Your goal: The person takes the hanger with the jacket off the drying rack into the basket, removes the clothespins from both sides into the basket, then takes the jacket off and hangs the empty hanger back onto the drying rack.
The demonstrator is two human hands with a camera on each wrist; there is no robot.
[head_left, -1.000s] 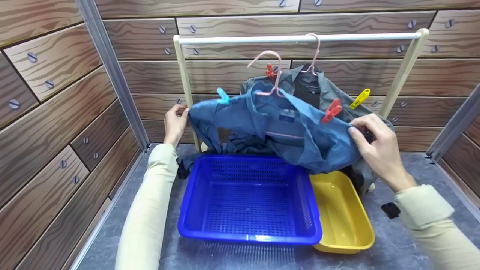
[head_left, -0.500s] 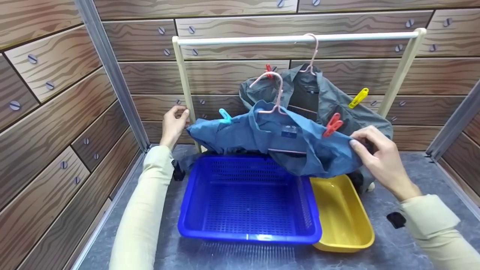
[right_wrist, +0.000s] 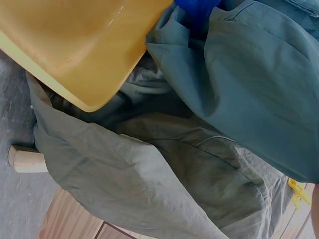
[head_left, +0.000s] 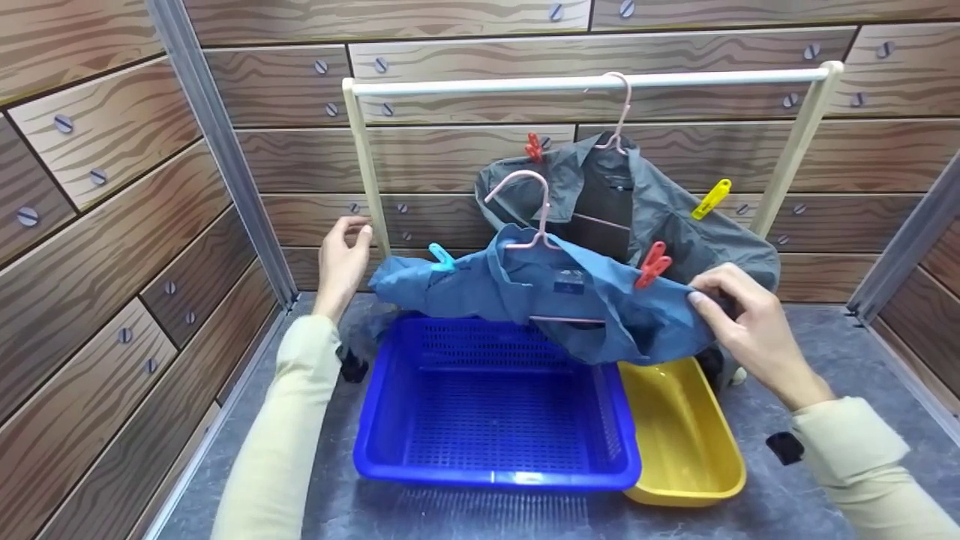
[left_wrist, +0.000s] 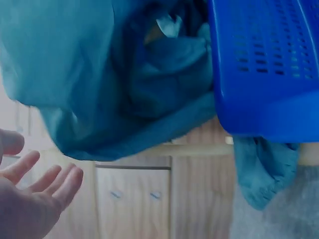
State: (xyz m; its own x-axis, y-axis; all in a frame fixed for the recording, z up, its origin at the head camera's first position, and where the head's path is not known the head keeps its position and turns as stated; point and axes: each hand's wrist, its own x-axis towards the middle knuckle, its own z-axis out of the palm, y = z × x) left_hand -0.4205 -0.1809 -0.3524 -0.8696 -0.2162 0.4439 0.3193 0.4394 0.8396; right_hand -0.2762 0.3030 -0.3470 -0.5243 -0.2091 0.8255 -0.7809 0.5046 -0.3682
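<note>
A blue shirt (head_left: 465,286) on a pink hanger (head_left: 543,206) slopes above the back of the blue basket (head_left: 495,477). A light-blue clothespin (head_left: 441,257) sits on its left shoulder, a red clothespin (head_left: 652,264) on its right. My right hand (head_left: 750,330) pinches the shirt's right shoulder between thumb and fingers. Left of the shirt, my left hand (head_left: 343,259) is apart from the cloth, fingers loosely bent with nothing in them. In the left wrist view those fingers (left_wrist: 65,186) are spread below the shirt. The right wrist view barely catches the right hand at its edge.
A grey shirt (head_left: 697,232) hangs behind from the white rail (head_left: 480,84) of a wooden rack, with a yellow clothespin (head_left: 711,199) and another red clothespin (head_left: 533,148). A yellow tub (head_left: 686,442) stands right of the basket. Wood-patterned walls close the back and sides.
The blue shirt and its hanger have come down, away from the rail. My left hand has let go of the shirt's left shoulder; my right hand keeps its pinch and has lowered slightly.
</note>
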